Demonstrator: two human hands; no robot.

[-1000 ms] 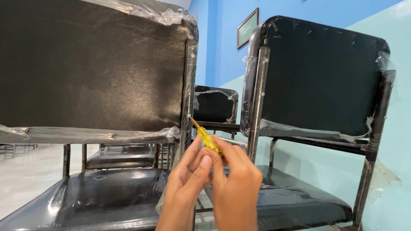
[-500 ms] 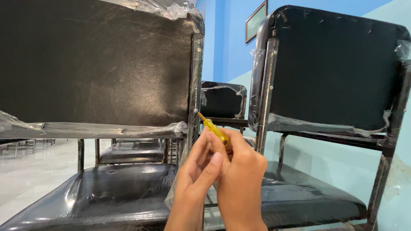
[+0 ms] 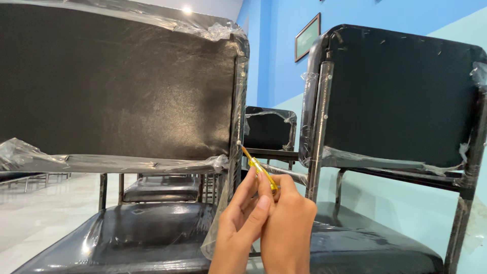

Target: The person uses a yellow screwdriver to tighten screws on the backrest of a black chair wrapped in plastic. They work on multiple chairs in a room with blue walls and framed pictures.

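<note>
Both hands, left hand [image 3: 242,215] and right hand [image 3: 286,226], close around my yellow screwdriver [image 3: 259,170]. Its tip meets a screw on the chair post [image 3: 236,116], angled upward to seat squarely.

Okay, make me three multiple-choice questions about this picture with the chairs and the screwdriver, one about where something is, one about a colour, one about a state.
1. Where does the tip of the screwdriver rest?
A. on the upright of the near chair frame
B. on a seat cushion
C. on the wall

2. What colour is the screwdriver's handle?
A. red
B. clear yellow
C. black

3. How is the tool held?
A. lying loose on a seat
B. by one hand only
C. by the fingers of the left hand and the right hand together

Answers: 1 A, the tip meets a small screw head on the plastic-wrapped upright. 2 B, the handle shows see-through yellow above the fingers. 3 C, both hands close around its rear end.
</note>
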